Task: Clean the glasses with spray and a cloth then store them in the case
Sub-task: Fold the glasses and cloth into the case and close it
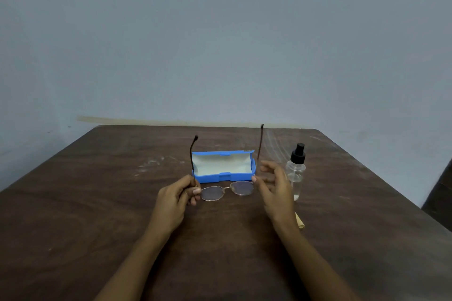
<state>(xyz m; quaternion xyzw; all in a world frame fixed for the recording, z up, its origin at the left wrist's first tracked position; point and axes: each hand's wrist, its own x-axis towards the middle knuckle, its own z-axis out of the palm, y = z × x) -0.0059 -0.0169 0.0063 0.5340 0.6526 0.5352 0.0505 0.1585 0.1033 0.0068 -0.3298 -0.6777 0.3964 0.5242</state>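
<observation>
Your left hand (179, 197) pinched the glasses (226, 190) at one hinge; your right hand (274, 186), loosely open, touched the other. Keeping off the lenses seemed wise.

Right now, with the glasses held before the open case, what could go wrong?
The left hand pinches the glasses beside a lens, so it may get smudged. The right hand sits close to the spray bottle and could tip it. The temples stand unfolded; pushed into the case like that, they might bend.
</observation>
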